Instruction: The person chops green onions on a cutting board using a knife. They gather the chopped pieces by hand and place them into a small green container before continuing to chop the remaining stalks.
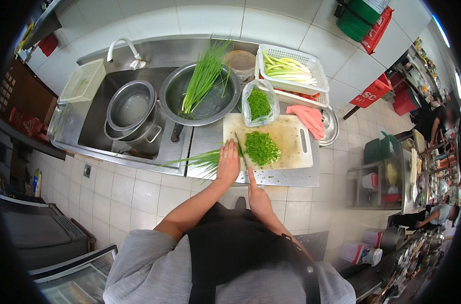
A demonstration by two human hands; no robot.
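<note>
My left hand presses a bunch of green chives or thin scallions against the left side of a white plastic cutting board. Their long tips fan out leftward over the steel counter. In my right hand is a kitchen knife, its blade just right of the left fingers and the index finger stretched along it. A mound of finely chopped greens lies on the board beside the blade. At the board's back edge, an open clear plastic bag holds more chopped greens.
A steel basin with long uncut greens stands behind, left of a white basket of pale stalks. Another knife lies by the sink, which holds stacked bowls. A pink cloth touches the board's right. People work farther right.
</note>
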